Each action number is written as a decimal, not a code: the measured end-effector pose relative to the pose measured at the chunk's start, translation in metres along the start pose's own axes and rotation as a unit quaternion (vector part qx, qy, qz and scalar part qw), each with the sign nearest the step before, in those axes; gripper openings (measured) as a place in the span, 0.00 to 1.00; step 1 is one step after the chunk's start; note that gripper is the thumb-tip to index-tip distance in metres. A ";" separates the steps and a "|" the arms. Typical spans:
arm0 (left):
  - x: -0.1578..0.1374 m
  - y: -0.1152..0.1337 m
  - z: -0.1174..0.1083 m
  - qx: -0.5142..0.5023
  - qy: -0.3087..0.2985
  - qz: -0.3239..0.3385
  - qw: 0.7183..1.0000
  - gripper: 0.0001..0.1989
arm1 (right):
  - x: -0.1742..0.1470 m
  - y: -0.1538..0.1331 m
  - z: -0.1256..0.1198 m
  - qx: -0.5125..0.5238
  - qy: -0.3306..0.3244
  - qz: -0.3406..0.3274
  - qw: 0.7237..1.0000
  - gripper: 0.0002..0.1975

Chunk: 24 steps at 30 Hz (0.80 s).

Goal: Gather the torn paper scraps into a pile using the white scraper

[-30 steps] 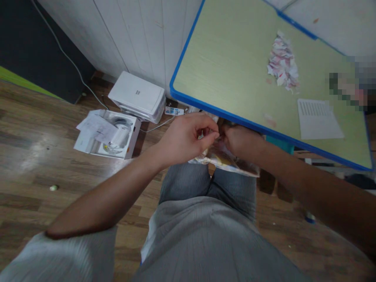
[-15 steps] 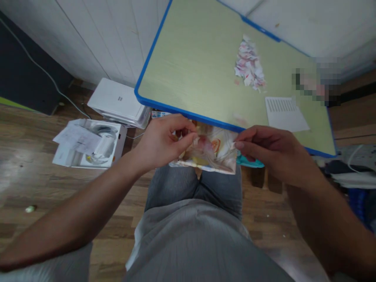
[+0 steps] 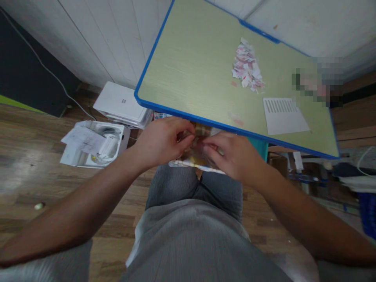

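Both hands meet just below the table's front edge, over a shiny printed plastic packet [image 3: 202, 166] above my thighs. My left hand [image 3: 164, 139] is closed, thumb and forefinger pinched over the packet's left part. Close beside it, my right hand [image 3: 235, 154] has its thumb and fingers brought together over the packet's middle. What lies between the fingertips of either hand is too small and blurred to make out. The hands cover most of the packet; its pale lower edge shows beneath them.
The table [image 3: 188, 58] has a blue rim. On it lie a heap of torn paper scraps [image 3: 247, 68] and a white slotted card [image 3: 283, 115]. A teal object [image 3: 258, 148] sits under the edge. Left on the floor are a white box [image 3: 117, 102] and an open box with cable [image 3: 108, 147].
My right hand has moved left from the packet's right side to beside my left hand. The left hand stays nearly in place. More of the teal object shows.
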<state>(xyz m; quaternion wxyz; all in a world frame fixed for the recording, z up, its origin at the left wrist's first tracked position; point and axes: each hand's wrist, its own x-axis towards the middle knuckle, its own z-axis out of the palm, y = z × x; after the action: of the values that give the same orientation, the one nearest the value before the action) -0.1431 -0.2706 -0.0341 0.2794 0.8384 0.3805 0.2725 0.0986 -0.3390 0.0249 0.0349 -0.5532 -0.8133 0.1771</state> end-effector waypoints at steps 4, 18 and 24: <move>-0.005 -0.002 -0.003 0.014 -0.010 -0.015 1.000 0.08 | 0.052 -0.013 0.018 -0.131 -0.168 0.090 0.973 0.20; -0.012 -0.010 0.002 -0.094 0.030 0.005 0.995 0.09 | 0.079 0.003 0.031 -0.147 -0.235 0.106 0.955 0.15; -0.012 -0.009 0.000 -0.088 0.032 -0.004 0.996 0.09 | 0.059 0.012 0.025 -0.103 -0.184 0.029 0.977 0.14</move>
<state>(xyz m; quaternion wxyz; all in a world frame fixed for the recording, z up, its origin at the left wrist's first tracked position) -0.1537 -0.2751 -0.0432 0.3407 0.8000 0.3672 0.3302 0.0802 -0.2870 -0.0103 -0.1780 -0.5347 -0.8034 0.1920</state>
